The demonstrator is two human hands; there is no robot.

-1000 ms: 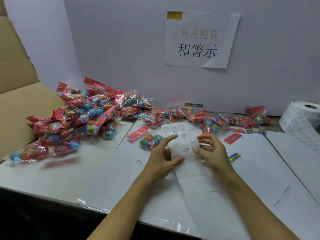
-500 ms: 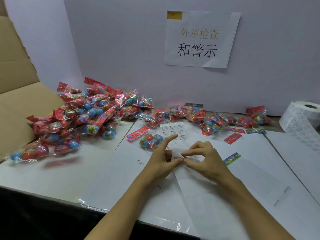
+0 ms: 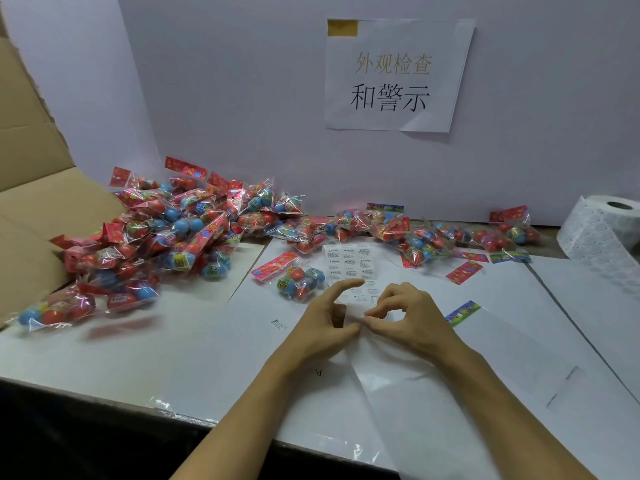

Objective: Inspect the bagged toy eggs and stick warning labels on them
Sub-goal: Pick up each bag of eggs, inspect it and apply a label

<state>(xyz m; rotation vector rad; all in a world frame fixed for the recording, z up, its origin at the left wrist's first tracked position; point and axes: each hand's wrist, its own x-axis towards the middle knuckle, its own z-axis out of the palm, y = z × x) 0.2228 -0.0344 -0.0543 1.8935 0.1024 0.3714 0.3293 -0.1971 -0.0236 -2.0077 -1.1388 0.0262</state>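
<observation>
A white sheet of warning labels (image 3: 349,261) lies at the table's middle, its near end between my hands. My left hand (image 3: 323,323) holds that near end, index finger stretched across the sheet and thumb at its lower edge. My right hand (image 3: 414,317) pinches a label at the sheet's near edge with thumb and index fingertip, close to my left thumb. One bag of toy eggs (image 3: 299,280) with a red header lies just left of the sheet. A big pile of bagged eggs (image 3: 166,237) covers the back left.
More bagged eggs (image 3: 429,242) line the back wall to the right. A roll of labels (image 3: 604,230) stands at the far right. A cardboard box flap (image 3: 31,209) rises on the left. White paper sheets (image 3: 519,341) cover the table.
My right hand came down and left to the sheet's near edge, fingertips closing into a pinch beside my left thumb. The sheet settled lower. My left hand hardly moved.
</observation>
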